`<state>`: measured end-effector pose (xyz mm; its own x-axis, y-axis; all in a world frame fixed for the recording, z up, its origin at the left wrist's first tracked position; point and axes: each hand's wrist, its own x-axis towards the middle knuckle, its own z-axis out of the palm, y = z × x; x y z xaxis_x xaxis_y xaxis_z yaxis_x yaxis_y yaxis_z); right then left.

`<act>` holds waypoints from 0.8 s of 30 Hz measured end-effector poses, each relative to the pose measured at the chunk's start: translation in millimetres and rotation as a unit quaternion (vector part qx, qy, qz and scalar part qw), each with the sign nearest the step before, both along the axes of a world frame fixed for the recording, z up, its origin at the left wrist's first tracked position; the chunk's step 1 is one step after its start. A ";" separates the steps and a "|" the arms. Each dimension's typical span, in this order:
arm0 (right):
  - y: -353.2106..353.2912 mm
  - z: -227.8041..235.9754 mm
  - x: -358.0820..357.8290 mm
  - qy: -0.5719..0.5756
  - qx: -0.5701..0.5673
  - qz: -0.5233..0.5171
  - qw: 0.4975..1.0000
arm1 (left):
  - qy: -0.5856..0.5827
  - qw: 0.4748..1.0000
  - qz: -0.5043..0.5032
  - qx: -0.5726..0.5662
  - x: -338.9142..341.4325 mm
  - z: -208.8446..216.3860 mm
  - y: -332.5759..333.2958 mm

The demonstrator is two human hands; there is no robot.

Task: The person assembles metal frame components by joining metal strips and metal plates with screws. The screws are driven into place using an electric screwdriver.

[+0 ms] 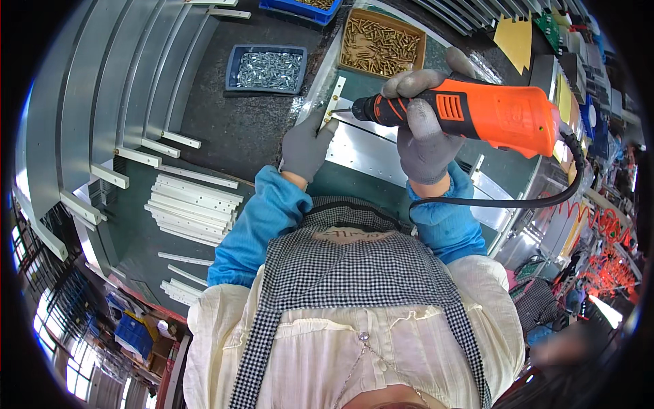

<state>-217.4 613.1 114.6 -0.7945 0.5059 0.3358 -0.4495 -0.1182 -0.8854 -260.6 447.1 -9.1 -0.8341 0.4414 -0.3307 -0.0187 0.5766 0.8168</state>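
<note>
In a grey glove, my right hand [426,129] is wrapped round an orange and black electric screwdriver [490,116], held level with its bit pointing left. The bit's tip meets a white strip [335,97] with brass-coloured screws in it, at the end of a flat metal panel [364,151]. My left hand [306,148], gloved too, is at the near end of that strip, fingers pressed together around it. Whether a screw is also pinched there is hidden. A black cord [504,203] loops from the screwdriver's back end across my right sleeve.
Beyond the panel stands a cardboard box [345,58] of brass-coloured screws, with a blue-grey bin [230,68] of silver fasteners to its left. White strips [194,208] lie stacked on the left. Long metal panels [102,88] line the far left. Another person's arm [558,347] shows at lower right.
</note>
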 end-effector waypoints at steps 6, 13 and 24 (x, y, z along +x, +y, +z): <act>-4.2 -7.3 0.0 -0.012 0.034 0.018 0.999 | -0.007 1.000 -0.009 0.002 -0.6 -7.4 -1.3; -12.2 3.4 -10.7 -0.045 0.114 0.093 0.988 | 0.012 0.999 -0.026 0.013 -1.3 -11.0 -5.4; -33.4 1.8 -29.2 -0.072 0.152 0.130 0.977 | -0.026 1.000 0.016 0.006 1.9 10.0 -6.3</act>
